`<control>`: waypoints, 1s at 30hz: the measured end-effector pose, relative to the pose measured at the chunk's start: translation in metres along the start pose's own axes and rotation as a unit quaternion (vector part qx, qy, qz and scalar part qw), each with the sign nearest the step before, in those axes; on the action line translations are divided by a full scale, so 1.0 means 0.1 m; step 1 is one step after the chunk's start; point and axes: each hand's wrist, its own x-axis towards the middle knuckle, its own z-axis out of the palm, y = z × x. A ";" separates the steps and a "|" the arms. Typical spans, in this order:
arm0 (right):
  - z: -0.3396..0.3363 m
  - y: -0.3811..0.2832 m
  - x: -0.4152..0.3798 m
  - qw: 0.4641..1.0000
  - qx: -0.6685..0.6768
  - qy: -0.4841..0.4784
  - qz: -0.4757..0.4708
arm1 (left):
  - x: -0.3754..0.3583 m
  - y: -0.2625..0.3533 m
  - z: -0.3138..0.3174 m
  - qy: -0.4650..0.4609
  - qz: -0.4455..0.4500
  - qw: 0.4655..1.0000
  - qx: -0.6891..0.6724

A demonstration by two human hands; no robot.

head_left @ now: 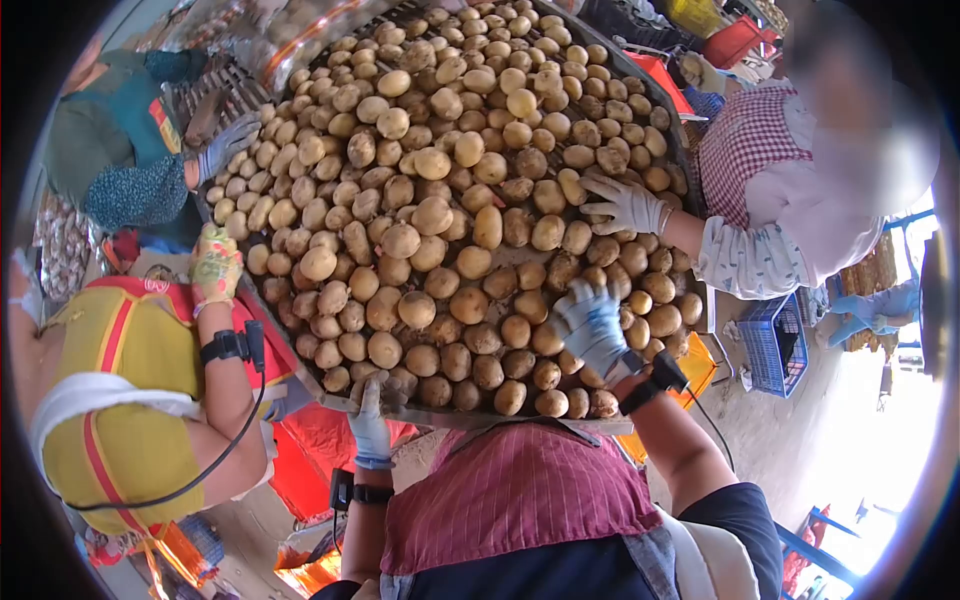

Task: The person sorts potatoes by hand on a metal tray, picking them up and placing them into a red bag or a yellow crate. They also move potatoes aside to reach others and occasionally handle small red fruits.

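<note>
A wide tray (455,416) with a metal rim holds a thick layer of round brown potatoes (432,215). My left hand (370,425), in a light blue glove, is at the near rim, its fingertips by dark, dirty potatoes; whether it grips one is hidden. On the right, my right hand (590,325), in a blue and white glove, lies over potatoes near the lower right part of the heap with its fingers spread. Both wrists carry black straps with small devices.
Co-workers' gloved hands reach in: a white glove (630,207) at right, a grey glove (228,145) at upper left, a patterned glove (215,265) at left. A blue crate (776,345) stands on the floor at right. Red sacks (310,455) lie below the tray.
</note>
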 end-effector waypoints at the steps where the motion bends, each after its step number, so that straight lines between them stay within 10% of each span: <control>1: 0.00 0.08 0.04 0.999 0.003 -0.017 0.040 | 0.01 -0.02 -0.01 0.005 0.000 1.000 -0.002; 5: 0.13 0.00 0.26 0.989 -0.015 0.078 0.128 | 0.05 -0.06 0.02 0.014 0.003 1.000 -0.016; 9: -0.40 -0.86 1.15 0.979 0.174 0.100 -0.028 | 0.32 -0.23 -0.10 0.099 0.035 0.988 -0.117; 13: -0.23 -1.76 1.86 0.979 0.161 0.090 -0.086 | 0.78 0.26 -0.12 0.263 0.271 0.896 0.233; 16: -0.17 -2.09 1.95 0.992 0.026 -0.112 -0.047 | 0.92 0.38 0.01 0.348 0.210 0.755 0.515; 23: -0.12 -1.72 1.04 0.981 0.064 -0.070 -0.169 | 0.37 0.00 0.65 0.170 0.165 0.679 0.695; 30: 0.09 -0.97 0.22 0.983 0.117 0.061 -0.128 | -0.10 -0.19 0.77 -0.067 0.344 0.800 0.487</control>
